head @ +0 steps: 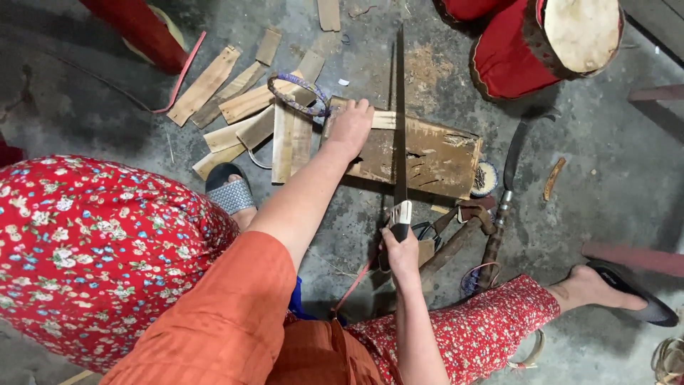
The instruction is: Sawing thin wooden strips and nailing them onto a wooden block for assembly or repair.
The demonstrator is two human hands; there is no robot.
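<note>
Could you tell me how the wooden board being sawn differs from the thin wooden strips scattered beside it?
The wide, dark, worn wooden board is pinned under the left hand; the thin, pale wooden strips lie loose and untouched. The long handsaw, gripped by the right hand, crosses the board, not the strips. Both rest on the grey concrete floor.

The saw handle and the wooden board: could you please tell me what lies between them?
In the head view, only the saw blade spans from the right hand on the handle up across the wooden board, over bare floor.
</note>
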